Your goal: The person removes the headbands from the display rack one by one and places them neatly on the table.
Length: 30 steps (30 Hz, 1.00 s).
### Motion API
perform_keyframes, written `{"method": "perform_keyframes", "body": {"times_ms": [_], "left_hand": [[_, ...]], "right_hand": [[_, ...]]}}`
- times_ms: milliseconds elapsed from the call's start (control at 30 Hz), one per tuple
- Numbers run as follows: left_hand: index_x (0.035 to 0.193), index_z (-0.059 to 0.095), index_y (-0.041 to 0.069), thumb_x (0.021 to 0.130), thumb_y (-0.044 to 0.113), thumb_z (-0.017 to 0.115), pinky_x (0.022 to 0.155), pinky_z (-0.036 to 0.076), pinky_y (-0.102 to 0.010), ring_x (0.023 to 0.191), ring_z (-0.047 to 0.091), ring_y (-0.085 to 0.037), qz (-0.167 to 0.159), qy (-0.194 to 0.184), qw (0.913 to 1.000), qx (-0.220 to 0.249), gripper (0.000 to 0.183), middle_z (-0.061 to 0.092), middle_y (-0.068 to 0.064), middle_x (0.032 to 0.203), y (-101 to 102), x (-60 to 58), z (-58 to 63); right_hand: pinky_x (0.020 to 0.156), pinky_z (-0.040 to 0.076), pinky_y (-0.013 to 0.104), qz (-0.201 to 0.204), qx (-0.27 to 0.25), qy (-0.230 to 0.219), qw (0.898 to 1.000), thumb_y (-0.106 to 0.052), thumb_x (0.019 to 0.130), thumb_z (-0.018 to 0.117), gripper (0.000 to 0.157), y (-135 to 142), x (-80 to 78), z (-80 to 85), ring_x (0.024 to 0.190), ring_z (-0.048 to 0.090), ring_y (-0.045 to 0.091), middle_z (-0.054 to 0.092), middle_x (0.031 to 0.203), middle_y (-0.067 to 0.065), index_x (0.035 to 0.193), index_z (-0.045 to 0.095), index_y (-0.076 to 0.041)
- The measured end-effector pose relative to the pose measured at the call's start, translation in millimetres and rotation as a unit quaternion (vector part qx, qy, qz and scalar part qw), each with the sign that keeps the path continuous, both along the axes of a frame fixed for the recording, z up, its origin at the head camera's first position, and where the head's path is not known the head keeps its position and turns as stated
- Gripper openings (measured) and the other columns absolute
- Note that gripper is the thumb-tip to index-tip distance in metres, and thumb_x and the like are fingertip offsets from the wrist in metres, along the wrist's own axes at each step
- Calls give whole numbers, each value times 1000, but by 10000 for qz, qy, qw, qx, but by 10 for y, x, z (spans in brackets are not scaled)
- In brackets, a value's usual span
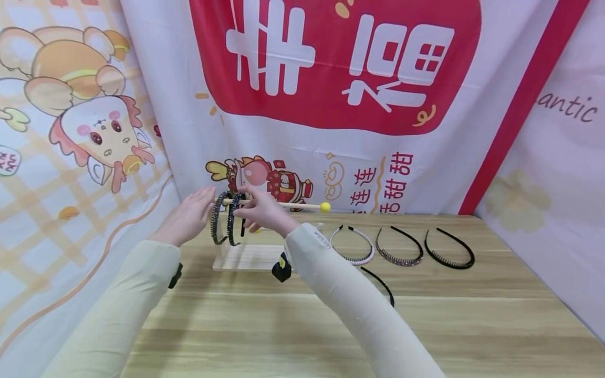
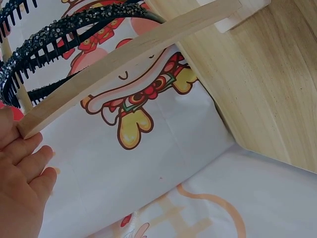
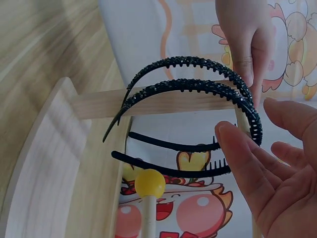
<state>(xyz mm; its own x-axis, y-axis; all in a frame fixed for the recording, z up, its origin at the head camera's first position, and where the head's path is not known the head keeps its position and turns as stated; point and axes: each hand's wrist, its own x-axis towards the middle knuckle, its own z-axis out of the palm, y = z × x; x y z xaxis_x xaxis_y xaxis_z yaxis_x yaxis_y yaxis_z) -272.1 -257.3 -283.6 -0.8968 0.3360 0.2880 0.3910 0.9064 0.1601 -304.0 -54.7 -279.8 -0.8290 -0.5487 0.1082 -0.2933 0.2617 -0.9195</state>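
Two black glittery toothed headbands (image 3: 183, 89) hang side by side on the upper rod (image 1: 302, 205) of a pale wooden stand (image 2: 129, 69). My left hand (image 1: 191, 218) is at the stand's left end, its fingertips touching the tip of the wooden post in the left wrist view. Around the nearer headband, my right hand (image 3: 277, 173) is spread, thumb on one side and fingers on the other. A gap shows between these fingertips, and they overlap the band in the right wrist view.
Right of the stand lie a white headband (image 1: 352, 260), a glittery one (image 1: 400, 261) and a black one (image 1: 451, 264). Another dark headband (image 1: 382, 283) is partly behind my right sleeve. Yellow balls (image 3: 150, 183) cap the rods. Printed cloth (image 1: 331, 121) hangs behind the wooden table (image 1: 264, 325).
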Motion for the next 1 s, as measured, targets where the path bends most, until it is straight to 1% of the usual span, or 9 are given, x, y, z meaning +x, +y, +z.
{"method": "perform_keyframes", "body": {"times_ms": [167,267,367,500,600,800,900,1000], "left_hand": [[138,22,-13,99,9,36,110,9,-48,132,21,-42,-18,-20,10000,10,47,22,-30,142,-1,16,12],[139,21,-13,99,9,36,110,8,-48,132,20,-42,-32,-74,10000,27,47,21,-30,143,6,26,21],[139,21,-12,99,9,36,110,8,-48,132,19,-42,-25,-121,9999,52,48,20,-30,143,12,33,24],[139,21,-12,99,9,36,110,8,-49,132,19,-43,-26,-83,10000,38,47,21,-30,143,12,34,17],[138,22,-13,99,8,36,110,9,-49,131,20,-43,-34,-15,10000,15,47,21,-30,143,4,30,3],[138,23,-14,99,8,36,110,11,-49,131,21,-42,-62,103,9999,-22,46,23,-30,142,-1,23,-7],[138,23,-13,99,8,36,110,10,-48,131,21,-42,-69,102,9999,-2,46,23,-30,142,-1,24,-9],[138,22,-13,99,9,36,110,9,-48,132,20,-41,-58,62,10000,20,47,22,-30,143,-5,26,-10]], "right_hand": [[56,57,37,-177,-265,-91,9995,-12,84,68,62,-58,-2,-49,73,65,37,65,95,15,139,39,-14],[58,57,39,-283,-371,-178,9988,-12,83,69,62,-94,4,-87,74,65,37,66,89,11,138,40,-13],[59,57,41,-403,-428,-173,9981,-12,82,70,60,-127,21,-116,72,65,37,66,85,8,136,42,-12],[57,57,38,-581,-471,24,9972,-12,82,70,57,-161,56,-135,68,65,33,65,82,7,133,44,-10],[55,57,36,-680,-470,166,9964,-11,82,70,56,-185,61,-155,68,65,32,64,80,5,132,46,-10],[51,56,33,-767,-262,568,9951,-6,83,69,51,-203,59,-175,65,64,27,61,75,2,130,47,-9],[49,56,30,-749,-241,611,9950,-3,83,67,50,-193,59,-175,65,64,28,59,76,3,129,48,-9],[50,56,30,-714,-290,556,9955,-1,83,66,50,-171,53,-171,66,64,30,58,78,3,130,48,-9]]}}
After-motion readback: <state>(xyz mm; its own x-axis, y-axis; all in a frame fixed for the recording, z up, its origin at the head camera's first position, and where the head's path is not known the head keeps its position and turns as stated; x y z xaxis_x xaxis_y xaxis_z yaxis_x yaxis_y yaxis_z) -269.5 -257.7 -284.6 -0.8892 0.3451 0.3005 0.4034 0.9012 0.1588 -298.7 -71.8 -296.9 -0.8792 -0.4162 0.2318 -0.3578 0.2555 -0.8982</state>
